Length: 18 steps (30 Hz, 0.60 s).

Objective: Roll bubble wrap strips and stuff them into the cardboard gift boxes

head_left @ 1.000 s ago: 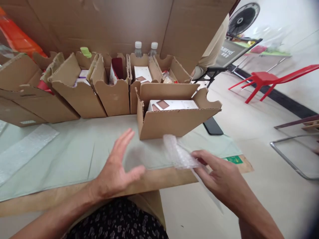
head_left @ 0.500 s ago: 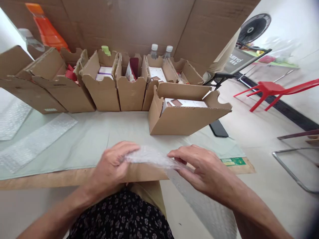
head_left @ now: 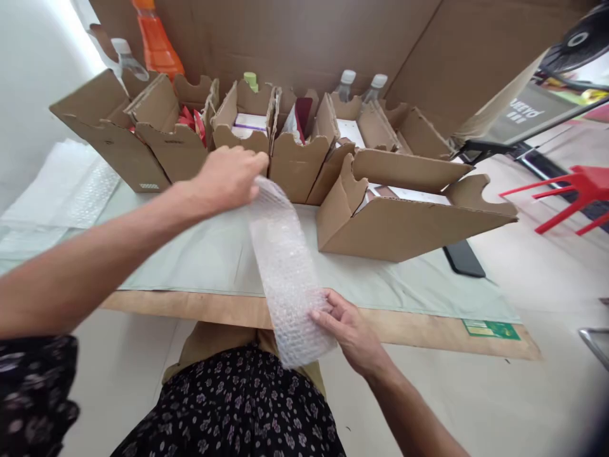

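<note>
A long strip of bubble wrap (head_left: 288, 266) hangs slantwise between my two hands, over the table's front edge. My left hand (head_left: 233, 178) is closed on its top end, in front of the row of cardboard boxes. Lower down, my right hand (head_left: 345, 327) pinches the strip's right edge near its bottom end, thumb on the near side. The strip is flat and clouded, with small bubbles. Just right of it on the table stands a cardboard box (head_left: 404, 228) with a white printed carton (head_left: 413, 195) inside.
Several open cardboard bins (head_left: 299, 168) line the back, with red packets (head_left: 193, 120) and cartons in them. Bubble wrap sheets (head_left: 90, 190) lie at left. A black phone (head_left: 465, 258) rests right of the box. Bottles (head_left: 162, 47) and a red chair (head_left: 578, 190) stand beyond.
My left hand has risen toward the boxes, pulling the crumpled bubble wrap out into a long strip. My right hand has moved lower on it. The view has shifted left.
</note>
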Tool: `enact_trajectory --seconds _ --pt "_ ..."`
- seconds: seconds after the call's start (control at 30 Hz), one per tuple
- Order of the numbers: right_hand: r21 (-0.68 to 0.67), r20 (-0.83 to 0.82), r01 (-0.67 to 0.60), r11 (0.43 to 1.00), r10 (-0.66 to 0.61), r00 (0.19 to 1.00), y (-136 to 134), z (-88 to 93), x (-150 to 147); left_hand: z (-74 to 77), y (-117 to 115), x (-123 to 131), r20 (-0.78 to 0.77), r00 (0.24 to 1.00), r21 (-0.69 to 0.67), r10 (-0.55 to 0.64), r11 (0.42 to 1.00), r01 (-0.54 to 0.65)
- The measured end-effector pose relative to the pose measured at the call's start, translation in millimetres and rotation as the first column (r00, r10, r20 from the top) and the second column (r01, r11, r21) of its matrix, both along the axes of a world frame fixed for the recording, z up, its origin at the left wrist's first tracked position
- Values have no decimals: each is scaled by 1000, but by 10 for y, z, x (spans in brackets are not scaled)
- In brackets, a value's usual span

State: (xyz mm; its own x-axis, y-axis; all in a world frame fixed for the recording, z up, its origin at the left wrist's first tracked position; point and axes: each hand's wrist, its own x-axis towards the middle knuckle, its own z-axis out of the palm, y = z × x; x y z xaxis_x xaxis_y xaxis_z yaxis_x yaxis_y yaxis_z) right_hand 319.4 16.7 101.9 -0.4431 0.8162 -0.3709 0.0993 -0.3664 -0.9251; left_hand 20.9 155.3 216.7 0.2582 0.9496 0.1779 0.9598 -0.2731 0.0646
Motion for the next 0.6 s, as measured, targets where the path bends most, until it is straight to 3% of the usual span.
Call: enact_trajectory --seconds 0.07,0.13,0.23,0.3,0.4,0.5,0.6 --pt "-12 -22 106 994 -107 994 -121 -97 -15 -282 -95 192 90 993 161 -81 985 66" --pt "13 -18 177 984 -176 984 -241 -172 72 -619 -379 319 182 962 272 -204 951 150" --pt "32 14 175 984 -175 984 -431 -253 305 -1064 -959 386 283 862 188 -421 905 381" --pt "47 45 108 993 -110 993 -539 -273 432 -1254 -1270 409 383 795 75 -471 873 481" --pt "135 72 -90 987 81 994 -600 -208 470 -1391 -1471 462 499 746 -30 -441 852 523" --pt "195 -30 -262 945 272 962 -505 -64 337 -1418 -1453 478 564 735 -60 -376 869 491" --pt "172 -300 -150 973 197 933 -288 6 138 -1393 -1401 410 710 681 -187 -178 885 426"
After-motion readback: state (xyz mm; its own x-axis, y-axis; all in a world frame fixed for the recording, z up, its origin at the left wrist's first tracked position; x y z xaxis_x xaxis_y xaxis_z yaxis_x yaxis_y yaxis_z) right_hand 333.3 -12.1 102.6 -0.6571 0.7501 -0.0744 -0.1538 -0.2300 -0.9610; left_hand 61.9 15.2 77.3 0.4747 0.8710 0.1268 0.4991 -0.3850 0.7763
